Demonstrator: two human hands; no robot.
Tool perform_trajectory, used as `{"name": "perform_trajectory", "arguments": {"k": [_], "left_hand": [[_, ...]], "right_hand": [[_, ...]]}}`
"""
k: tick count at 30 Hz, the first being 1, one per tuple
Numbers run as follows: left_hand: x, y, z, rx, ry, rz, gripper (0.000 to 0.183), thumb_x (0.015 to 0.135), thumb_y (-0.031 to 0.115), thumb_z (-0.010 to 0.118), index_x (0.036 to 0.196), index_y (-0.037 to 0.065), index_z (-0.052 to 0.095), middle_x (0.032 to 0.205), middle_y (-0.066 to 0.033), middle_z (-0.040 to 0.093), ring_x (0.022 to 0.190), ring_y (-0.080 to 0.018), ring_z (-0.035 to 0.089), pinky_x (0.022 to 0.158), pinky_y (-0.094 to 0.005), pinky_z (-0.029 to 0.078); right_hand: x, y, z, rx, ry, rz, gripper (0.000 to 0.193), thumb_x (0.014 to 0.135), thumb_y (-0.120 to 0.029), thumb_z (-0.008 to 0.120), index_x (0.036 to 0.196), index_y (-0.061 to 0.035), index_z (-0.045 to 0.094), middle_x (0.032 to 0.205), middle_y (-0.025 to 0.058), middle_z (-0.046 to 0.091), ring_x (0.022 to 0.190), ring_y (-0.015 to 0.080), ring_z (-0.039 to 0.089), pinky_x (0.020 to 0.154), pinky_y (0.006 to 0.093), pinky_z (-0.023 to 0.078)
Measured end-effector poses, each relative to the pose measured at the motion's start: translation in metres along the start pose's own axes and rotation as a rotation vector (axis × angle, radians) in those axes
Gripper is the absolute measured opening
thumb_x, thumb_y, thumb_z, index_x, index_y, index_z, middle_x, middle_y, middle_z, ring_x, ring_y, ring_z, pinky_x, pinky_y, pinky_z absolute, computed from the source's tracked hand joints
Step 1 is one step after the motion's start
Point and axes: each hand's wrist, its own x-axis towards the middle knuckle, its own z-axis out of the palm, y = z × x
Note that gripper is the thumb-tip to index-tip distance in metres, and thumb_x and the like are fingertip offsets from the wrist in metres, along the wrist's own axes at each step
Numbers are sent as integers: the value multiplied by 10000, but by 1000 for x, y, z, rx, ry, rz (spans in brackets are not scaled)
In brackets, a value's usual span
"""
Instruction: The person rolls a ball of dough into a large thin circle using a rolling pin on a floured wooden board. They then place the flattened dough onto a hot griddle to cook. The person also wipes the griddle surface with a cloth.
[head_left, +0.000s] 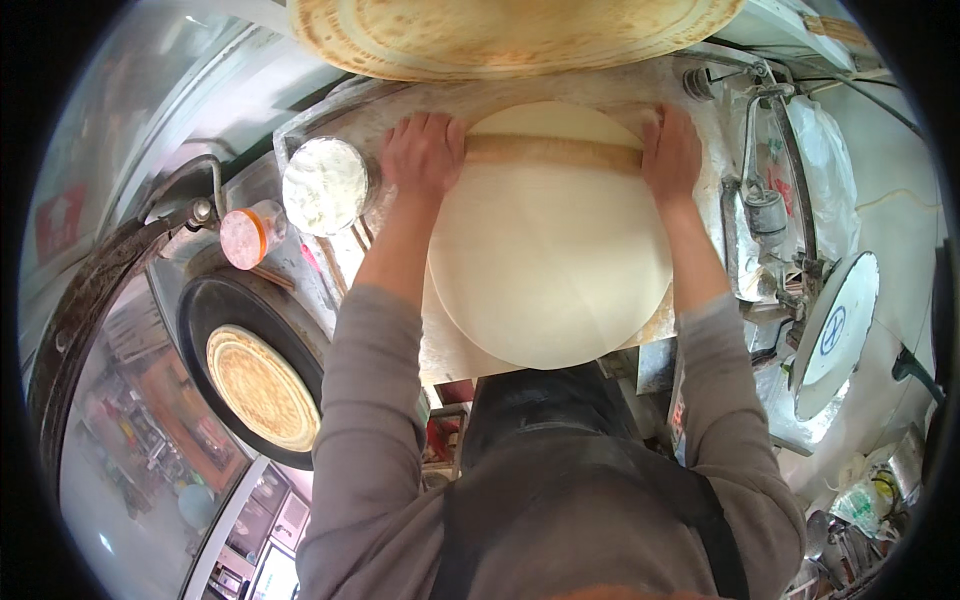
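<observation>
A large round sheet of pale dough (550,265) lies flat on the floured board (445,360), its near edge reaching past the board's front. Across the far part of the dough lies a wooden rolling pin (553,153). My left hand (423,155) is closed over the pin's left end, fingers pointing away from me. Its right end is under my right hand (672,153), also closed, near the dough's right edge. Both forearms stretch forward, and the hands cover the pin's ends.
Left of the board stand a container of white flour (325,187) and a jar with an orange rim (252,236). A black pan (195,330) holds a browned flatbread (262,387). Another large flatbread (520,38) spans the far edge. A metal lever mechanism (765,205) and white enamel plate (838,335) are right.
</observation>
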Motion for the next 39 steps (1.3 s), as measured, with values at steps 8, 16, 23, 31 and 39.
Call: {"name": "perform_trajectory", "arguments": {"k": [8, 16, 23, 31, 39], "left_hand": [[-73, 57, -44, 17, 253, -219, 490, 936, 361, 710, 1276, 16, 639, 1357, -194, 632, 1342, -375, 514, 1134, -588, 332], [-226, 85, -89, -953, -474, -975, 628, 1005, 271, 669, 1518, 7, 422, 1400, -254, 595, 1204, -387, 656, 856, -501, 606], [-262, 108, -127, -1277, -326, -1066, 440, 1018, 160, 639, 1400, -36, 542, 1313, -198, 663, 1103, -304, 715, 858, -433, 635], [-329, 112, -98, 31, -70, -66, 726, 994, 403, 628, 1583, 71, 364, 1650, -201, 327, 1524, -409, 302, 1222, -601, 228], [-198, 62, -30, 176, 159, -226, 460, 1051, 415, 495, 1404, 133, 580, 1477, -109, 580, 1397, -343, 494, 1192, -603, 260]], "right_hand": [[-21, -29, -33, -235, -450, -233, 498, 870, -416, 765, 1155, -17, 678, 1311, 198, 623, 1134, 407, 645, 902, 499, 544], [-61, 15, -75, 249, -571, -22, 518, 776, -189, 749, 1229, 48, 666, 1142, 202, 713, 1082, 329, 690, 930, 409, 544], [-223, 54, -150, 706, -636, 171, 546, 775, -136, 750, 1279, 36, 628, 1086, 174, 711, 1000, 251, 684, 923, 364, 528], [-275, 38, -142, 55, -381, -625, 490, 935, -226, 668, 1397, -88, 579, 1374, 131, 621, 1176, 298, 635, 1066, 461, 455], [-192, 28, -33, -144, 87, -197, 556, 954, -388, 674, 1395, -71, 553, 1358, 122, 600, 1312, 327, 519, 1090, 561, 372]]}}
